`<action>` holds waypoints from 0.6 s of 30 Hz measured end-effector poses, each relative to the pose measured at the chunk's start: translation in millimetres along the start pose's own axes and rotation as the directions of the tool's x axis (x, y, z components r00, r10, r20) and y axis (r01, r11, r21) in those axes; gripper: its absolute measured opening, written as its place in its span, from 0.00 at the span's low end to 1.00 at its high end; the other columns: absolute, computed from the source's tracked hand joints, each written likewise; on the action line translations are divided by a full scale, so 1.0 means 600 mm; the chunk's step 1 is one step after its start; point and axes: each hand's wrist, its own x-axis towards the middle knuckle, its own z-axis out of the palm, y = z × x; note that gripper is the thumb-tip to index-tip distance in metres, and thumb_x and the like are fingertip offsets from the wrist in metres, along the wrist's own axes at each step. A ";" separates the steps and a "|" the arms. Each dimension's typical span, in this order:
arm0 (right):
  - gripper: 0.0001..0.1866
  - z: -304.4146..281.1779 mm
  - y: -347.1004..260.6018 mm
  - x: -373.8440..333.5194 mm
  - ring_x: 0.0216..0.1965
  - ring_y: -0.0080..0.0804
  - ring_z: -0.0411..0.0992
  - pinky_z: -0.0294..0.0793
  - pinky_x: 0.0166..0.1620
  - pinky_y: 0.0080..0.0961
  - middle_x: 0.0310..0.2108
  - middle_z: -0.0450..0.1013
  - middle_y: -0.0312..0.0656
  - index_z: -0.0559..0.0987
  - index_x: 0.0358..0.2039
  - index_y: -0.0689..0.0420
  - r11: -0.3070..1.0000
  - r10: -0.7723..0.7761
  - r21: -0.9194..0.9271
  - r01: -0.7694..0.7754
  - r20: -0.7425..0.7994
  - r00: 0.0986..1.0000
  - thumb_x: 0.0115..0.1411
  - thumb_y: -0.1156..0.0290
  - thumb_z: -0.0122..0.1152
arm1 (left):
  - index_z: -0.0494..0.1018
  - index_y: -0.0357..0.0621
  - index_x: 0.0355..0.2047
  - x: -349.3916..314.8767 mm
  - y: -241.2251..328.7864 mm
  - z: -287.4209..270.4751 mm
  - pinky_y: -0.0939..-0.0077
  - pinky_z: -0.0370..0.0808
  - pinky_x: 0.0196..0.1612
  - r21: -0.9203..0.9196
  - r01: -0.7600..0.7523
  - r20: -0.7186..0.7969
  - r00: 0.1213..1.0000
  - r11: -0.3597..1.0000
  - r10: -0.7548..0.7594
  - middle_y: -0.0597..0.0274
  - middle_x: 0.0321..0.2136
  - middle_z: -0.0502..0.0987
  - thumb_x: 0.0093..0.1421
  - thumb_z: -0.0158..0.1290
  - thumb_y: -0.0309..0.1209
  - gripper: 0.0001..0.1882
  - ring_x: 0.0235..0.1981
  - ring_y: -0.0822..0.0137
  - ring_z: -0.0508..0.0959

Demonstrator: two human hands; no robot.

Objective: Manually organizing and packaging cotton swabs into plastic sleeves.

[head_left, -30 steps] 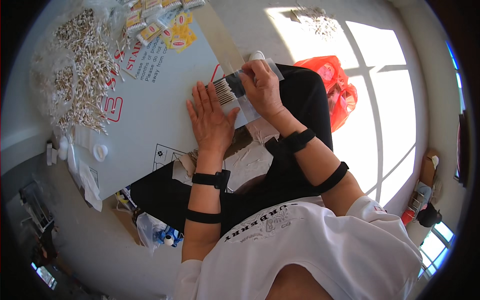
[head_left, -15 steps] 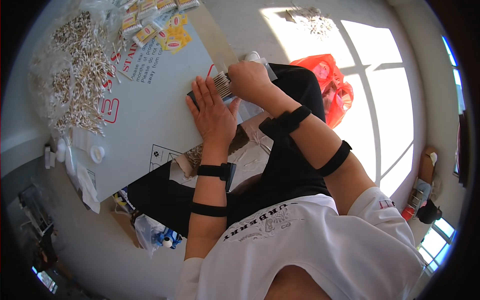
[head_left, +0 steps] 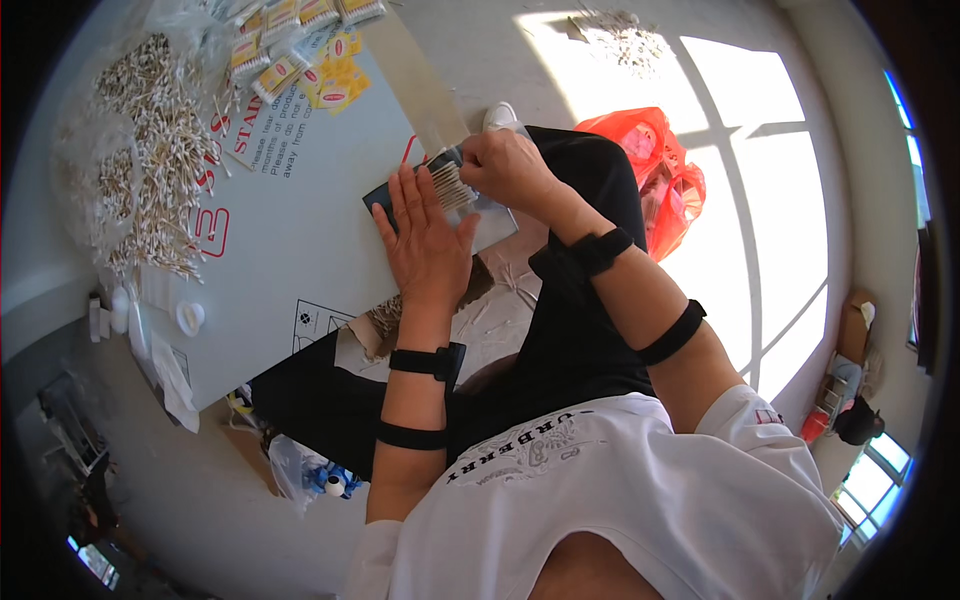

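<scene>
A row of cotton swabs (head_left: 452, 187) lies side by side on a dark flat plate (head_left: 379, 196) near the table's edge. My left hand (head_left: 422, 225) rests flat over the plate, fingers stretched out, fingertips beside the swabs. At the row's right end, my right hand (head_left: 508, 168) is closed with its fingers curled in; what they pinch is hidden. Clear plastic (head_left: 490, 218) shows below the swabs, next to my right hand. A big heap of loose cotton swabs (head_left: 160, 150) in clear plastic lies at the left. Packed swab packets (head_left: 275, 75) and yellow cards (head_left: 338, 82) lie at the far side.
The grey printed table (head_left: 290, 240) has a slanting edge near my lap. A cardboard box (head_left: 375, 330) with swabs sits below it. To the right, a red plastic bag (head_left: 665, 190) stands on the floor. A white round lid (head_left: 190, 313) lies at the table's left edge.
The dark plate and my left hand have shifted slightly left. My right hand has moved a little right and nearer, and more of the swab row shows between the hands.
</scene>
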 end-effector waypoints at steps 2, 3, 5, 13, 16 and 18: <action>0.06 0.000 -0.004 0.002 0.25 0.48 0.74 0.73 0.31 0.40 0.22 0.73 0.48 0.79 0.26 0.59 0.997 -0.064 -0.043 0.063 -0.020 0.998 0.48 0.71 0.60 | 0.48 0.36 0.68 -0.001 -0.002 0.000 0.46 0.39 0.69 0.006 0.005 -0.007 1.000 1.000 -0.005 0.47 0.69 0.50 0.63 0.50 0.48 0.42 0.71 0.52 0.47; 0.08 -0.001 -0.002 0.005 0.29 0.47 0.74 0.73 0.34 0.39 0.26 0.73 0.46 0.79 0.30 0.57 0.982 -0.191 -0.019 0.190 -0.113 0.975 0.48 0.72 0.62 | 0.48 0.36 0.68 0.000 -0.001 -0.001 0.46 0.39 0.69 0.001 -0.003 -0.017 1.000 1.000 0.003 0.47 0.69 0.50 0.63 0.50 0.48 0.42 0.71 0.52 0.47; 0.11 -0.002 0.000 0.014 0.34 0.45 0.74 0.74 0.38 0.38 0.31 0.73 0.45 0.80 0.35 0.56 0.950 -0.307 -0.005 0.312 -0.208 0.929 0.48 0.72 0.65 | 0.48 0.36 0.68 0.001 -0.001 0.000 0.46 0.39 0.69 -0.003 -0.013 -0.024 1.000 1.000 0.013 0.47 0.69 0.50 0.63 0.50 0.49 0.42 0.71 0.52 0.47; 0.22 -0.012 -0.006 0.005 0.49 0.38 0.68 0.70 0.52 0.33 0.40 0.72 0.39 0.80 0.40 0.57 0.823 -0.538 -0.167 0.542 0.075 0.840 0.41 0.70 0.73 | 0.50 0.35 0.67 -0.002 -0.016 -0.003 0.47 0.38 0.69 -0.002 -0.022 -0.035 0.999 1.000 0.022 0.44 0.68 0.51 0.61 0.52 0.50 0.44 0.71 0.52 0.48; 0.21 -0.007 -0.006 -0.003 0.46 0.35 0.69 0.70 0.50 0.32 0.38 0.72 0.35 0.82 0.36 0.55 0.773 -0.598 -0.240 0.588 0.033 0.801 0.37 0.66 0.74 | 0.50 0.37 0.68 0.001 -0.014 -0.006 0.46 0.37 0.70 -0.028 -0.011 -0.010 1.000 1.000 0.011 0.45 0.69 0.50 0.61 0.52 0.50 0.44 0.71 0.52 0.47; 0.21 -0.005 -0.001 -0.004 0.45 0.35 0.69 0.70 0.49 0.32 0.38 0.72 0.35 0.82 0.35 0.55 0.766 -0.612 -0.227 0.601 0.027 0.790 0.37 0.66 0.74 | 0.50 0.39 0.68 0.001 -0.013 -0.008 0.46 0.37 0.70 -0.023 -0.013 -0.002 1.000 1.000 0.012 0.46 0.69 0.49 0.60 0.52 0.50 0.44 0.72 0.52 0.46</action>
